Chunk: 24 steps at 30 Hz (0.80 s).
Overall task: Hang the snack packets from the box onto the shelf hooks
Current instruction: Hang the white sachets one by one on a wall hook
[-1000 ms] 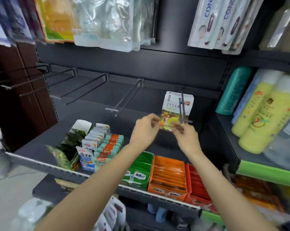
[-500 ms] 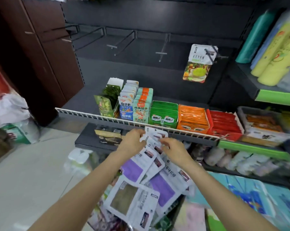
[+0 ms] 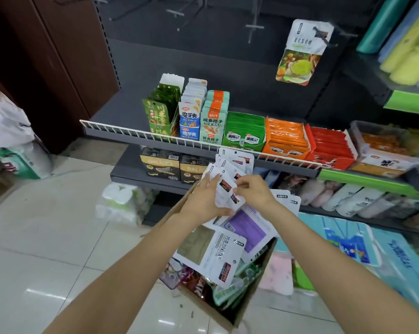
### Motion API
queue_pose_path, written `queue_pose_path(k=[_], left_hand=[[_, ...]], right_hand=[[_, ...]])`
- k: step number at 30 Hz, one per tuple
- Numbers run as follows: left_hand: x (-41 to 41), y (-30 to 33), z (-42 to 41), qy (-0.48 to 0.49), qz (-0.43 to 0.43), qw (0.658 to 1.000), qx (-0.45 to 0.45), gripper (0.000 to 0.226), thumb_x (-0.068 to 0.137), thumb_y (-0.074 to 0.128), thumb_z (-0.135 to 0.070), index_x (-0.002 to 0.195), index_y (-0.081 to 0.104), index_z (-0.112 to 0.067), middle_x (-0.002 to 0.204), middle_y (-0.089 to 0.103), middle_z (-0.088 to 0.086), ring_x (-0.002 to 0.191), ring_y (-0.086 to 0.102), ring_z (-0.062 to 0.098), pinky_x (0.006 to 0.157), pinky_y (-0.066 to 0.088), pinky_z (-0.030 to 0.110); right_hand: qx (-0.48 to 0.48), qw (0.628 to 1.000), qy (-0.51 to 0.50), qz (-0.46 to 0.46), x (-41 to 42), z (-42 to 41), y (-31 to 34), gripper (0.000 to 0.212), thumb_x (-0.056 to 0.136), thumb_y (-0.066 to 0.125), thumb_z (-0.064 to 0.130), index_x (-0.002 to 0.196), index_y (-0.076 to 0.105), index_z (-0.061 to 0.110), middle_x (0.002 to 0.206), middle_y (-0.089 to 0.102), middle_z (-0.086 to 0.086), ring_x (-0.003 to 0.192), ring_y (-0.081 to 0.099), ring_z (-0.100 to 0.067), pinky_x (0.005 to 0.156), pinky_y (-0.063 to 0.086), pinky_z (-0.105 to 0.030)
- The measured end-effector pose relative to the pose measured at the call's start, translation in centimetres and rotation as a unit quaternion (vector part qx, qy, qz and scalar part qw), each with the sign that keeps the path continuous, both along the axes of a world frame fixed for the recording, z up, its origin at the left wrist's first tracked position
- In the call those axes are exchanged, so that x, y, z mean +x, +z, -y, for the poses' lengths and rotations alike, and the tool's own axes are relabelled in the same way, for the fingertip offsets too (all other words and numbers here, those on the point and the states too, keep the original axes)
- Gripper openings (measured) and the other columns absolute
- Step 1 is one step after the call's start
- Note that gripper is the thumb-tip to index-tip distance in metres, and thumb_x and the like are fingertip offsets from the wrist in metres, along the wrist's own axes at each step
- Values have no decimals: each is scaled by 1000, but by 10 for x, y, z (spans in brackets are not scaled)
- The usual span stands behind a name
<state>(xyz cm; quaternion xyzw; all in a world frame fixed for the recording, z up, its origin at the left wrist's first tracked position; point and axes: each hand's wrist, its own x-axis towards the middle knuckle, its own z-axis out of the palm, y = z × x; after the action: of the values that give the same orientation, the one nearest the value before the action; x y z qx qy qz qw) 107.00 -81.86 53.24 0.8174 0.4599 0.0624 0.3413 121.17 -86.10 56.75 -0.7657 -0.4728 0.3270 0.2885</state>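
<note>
Both hands on a fanned bunch of snack packets, frame centre.
Left hand (image 3: 202, 201) fingers curl round the white packets (image 3: 230, 174); right hand (image 3: 254, 191) fingers pinch them. Cardboard box (image 3: 249, 300) of packets sits below; one packet (image 3: 300, 54) hangs on a hook, upper right.

Cardboard box (image 3: 246, 307) on the floor below the shelving, open top, brown walls. Filled with a loose pile of flat snack packets (image 3: 211, 251), mostly white, some with purple or olive panels and small red labels, overlapping at mixed angles. A fanned bunch of white packets (image 3: 230, 172) is raised above the box. One packet (image 3: 300, 51) hangs on a shelf hook (image 3: 346, 33) at upper right, slightly tilted, white top, food picture below. Other hooks (image 3: 253, 26) on the dark back panel are bare.
</note>
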Motion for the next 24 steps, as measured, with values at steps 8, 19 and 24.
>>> queue_pose_path(k=[8,19,24], left_hand=[[-12,31,10,-39,84,993,69,75,91,58,-33,151,17,-13,157,17,10,146,13,18,114,15,23],[6,117,-24,86,314,933,154,20,97,46,-14,99,65,-6,73,64,14,64,55,29,60,41,37],[45,159,-35,74,432,898,40,14,92,58,-10,99,70,-7,90,73,3,81,69,11,73,55,25]], right_hand=[[82,979,-57,-179,-16,0,30,12,90,54,-1,98,58,8,79,51,-2,74,54,-12,55,53,-23],[194,979,-50,-27,25,-5,81,53,91,61,22,138,39,30,137,41,0,125,41,-13,103,40,-28],[289,939,-110,-151,62,-7,108,43,87,64,10,125,49,24,110,67,-2,90,66,-11,61,54,-22]])
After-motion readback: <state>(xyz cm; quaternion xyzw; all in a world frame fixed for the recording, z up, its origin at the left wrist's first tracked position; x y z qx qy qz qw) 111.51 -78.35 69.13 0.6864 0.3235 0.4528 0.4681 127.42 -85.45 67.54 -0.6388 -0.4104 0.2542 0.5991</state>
